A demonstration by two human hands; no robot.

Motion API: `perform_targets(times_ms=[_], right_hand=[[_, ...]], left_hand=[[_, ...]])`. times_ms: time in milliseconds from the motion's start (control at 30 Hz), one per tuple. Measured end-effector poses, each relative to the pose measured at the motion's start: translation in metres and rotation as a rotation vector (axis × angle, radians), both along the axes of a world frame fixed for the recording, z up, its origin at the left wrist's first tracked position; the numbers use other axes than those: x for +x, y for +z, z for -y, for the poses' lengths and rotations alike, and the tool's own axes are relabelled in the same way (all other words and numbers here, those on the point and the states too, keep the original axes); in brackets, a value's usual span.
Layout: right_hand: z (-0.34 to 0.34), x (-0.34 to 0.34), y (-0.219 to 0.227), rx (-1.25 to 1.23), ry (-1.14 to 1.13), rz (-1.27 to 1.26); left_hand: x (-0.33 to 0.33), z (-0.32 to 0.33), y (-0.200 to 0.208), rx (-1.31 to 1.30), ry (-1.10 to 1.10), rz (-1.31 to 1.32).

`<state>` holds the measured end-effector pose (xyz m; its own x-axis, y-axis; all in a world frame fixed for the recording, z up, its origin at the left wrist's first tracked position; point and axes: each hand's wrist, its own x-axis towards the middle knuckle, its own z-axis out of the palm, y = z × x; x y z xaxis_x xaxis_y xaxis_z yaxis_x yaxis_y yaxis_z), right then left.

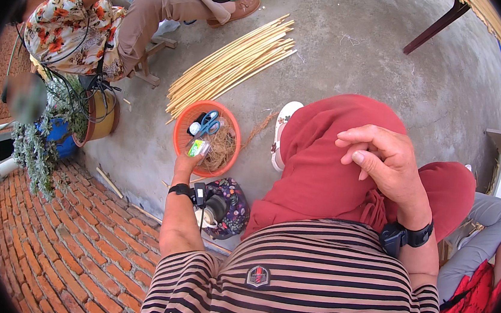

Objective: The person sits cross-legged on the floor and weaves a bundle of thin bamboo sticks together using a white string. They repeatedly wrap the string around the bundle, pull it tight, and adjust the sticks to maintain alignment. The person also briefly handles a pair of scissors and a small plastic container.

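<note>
My left hand (pixel 187 166) reaches to the near edge of an orange plastic basket (pixel 238 132). Its fingers are closed on a small green-and-white box (pixel 198 148), held over the basket. Inside the basket lie blue-handled scissors (pixel 208 123), a tangle of tan fibre (pixel 222 148), and a small white round thing (pixel 194 128) beside something dark. Above my red-trousered lap hovers my right hand (pixel 383 158). Its fingers are loosely bent and apart, with nothing visible in them.
A bundle of pale sticks (pixel 232 64) lies beyond the basket. A dark flowered bag (pixel 233 209) stands beside my left forearm. At the far left a person in a flowered shirt (pixel 72 31) sits near potted plants (pixel 43 148). Another person's grey-trousered leg (pixel 479 227) is at right.
</note>
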<state>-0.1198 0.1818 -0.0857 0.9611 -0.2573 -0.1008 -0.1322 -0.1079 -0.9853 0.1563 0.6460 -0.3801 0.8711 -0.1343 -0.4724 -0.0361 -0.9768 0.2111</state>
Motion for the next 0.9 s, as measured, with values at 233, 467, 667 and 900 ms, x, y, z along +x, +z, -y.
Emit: perform_targets(times_ms=[233,467,667,900], right_hand=[[-0.001,-0.002,0.007,0.150,-0.014,-0.057],[0.003,-0.005,0.009,0.436,-0.016,0.058],[0.039,-0.021,0.001,0.272,-0.221,0.558],[0.089,-0.054,-0.008,0.408,-0.343,0.651]], left_hand=[[-0.021,0.017,0.144,-0.200,0.430,-0.191],[-0.104,0.232,0.309,-0.941,-0.028,-0.199],[-0.182,0.361,0.353,-0.704,-0.704,0.255],[-0.230,0.433,0.350,-0.483,-1.005,0.628]])
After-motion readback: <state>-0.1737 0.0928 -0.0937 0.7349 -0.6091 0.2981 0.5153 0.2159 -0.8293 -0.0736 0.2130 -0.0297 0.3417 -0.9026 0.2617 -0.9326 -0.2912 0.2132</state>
